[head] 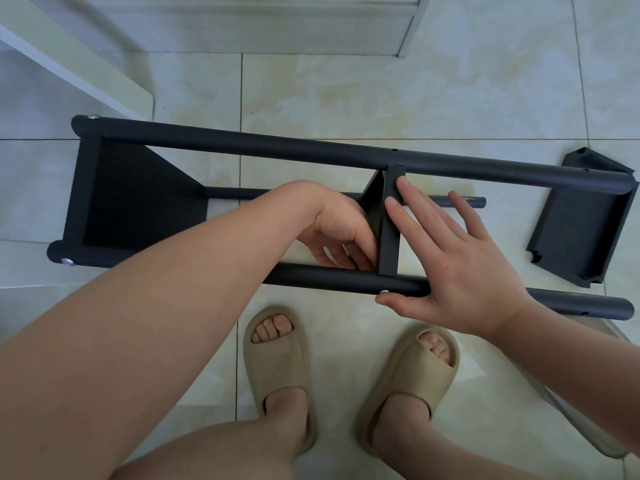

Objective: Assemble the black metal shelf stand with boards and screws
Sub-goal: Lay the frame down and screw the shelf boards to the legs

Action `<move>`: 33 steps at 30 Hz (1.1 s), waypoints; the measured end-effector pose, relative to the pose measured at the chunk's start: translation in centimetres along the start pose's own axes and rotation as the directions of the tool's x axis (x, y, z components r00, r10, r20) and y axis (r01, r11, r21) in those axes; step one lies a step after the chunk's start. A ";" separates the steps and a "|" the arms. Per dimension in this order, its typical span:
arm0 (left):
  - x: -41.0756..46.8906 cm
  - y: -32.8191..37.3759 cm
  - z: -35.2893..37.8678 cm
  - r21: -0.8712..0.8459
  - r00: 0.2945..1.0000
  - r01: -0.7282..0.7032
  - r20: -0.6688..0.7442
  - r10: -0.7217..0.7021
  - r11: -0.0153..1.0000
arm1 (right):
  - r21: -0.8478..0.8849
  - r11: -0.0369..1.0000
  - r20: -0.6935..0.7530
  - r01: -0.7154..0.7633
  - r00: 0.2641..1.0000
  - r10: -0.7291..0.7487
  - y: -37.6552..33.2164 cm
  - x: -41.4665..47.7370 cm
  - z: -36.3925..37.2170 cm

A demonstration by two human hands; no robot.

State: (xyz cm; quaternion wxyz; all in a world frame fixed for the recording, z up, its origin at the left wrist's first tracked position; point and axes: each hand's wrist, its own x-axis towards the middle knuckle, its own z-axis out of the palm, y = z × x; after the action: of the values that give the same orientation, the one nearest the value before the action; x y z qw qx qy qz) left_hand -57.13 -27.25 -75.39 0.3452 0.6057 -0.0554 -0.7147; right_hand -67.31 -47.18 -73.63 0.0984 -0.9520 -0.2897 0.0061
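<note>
Beige slippers [277, 375] stand just near the black stand [242, 143], which lies sideways on the tiled floor [346, 91]. The right hand [460, 265] presses flat, fingers straight, on the middle board [389, 244] and near tube [311, 277]. The left hand [336, 223] curls beside that board; I cannot tell its grip. The steel looks rigid, probably slick: hold the tubes.

The middle board [389, 237] hides fingertips of the left hand [332, 226].
</note>
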 end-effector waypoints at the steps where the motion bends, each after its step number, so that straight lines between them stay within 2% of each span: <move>1: 0.0 0.0 0.0 0.007 1.000 -0.004 -0.004 0.004 1.000 | -0.002 1.000 0.000 0.000 1.000 0.000 0.0 0.0 0.0; 13: 0.1 0.1 0.1 -0.031 0.998 -0.049 -0.050 0.047 0.998 | 0.002 1.000 0.000 0.001 1.000 -0.001 -0.1 0.0 -0.1; 27: -0.2 -0.2 0.0 -0.101 0.998 -0.068 -0.015 0.067 0.993 | 0.004 1.000 0.016 -0.005 1.000 0.005 -0.2 0.1 -0.2; 33: 0.0 0.0 0.1 -0.034 0.999 -0.034 -0.034 0.033 0.999 | 0.004 1.000 0.013 -0.006 1.000 0.006 -0.2 0.1 -0.2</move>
State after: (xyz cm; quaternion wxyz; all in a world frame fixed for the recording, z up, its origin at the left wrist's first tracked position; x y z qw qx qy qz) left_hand -57.23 -27.28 -75.35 0.3684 0.6105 -0.0472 -0.6995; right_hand -67.35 -47.02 -73.35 0.0983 -0.9526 -0.2876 0.0133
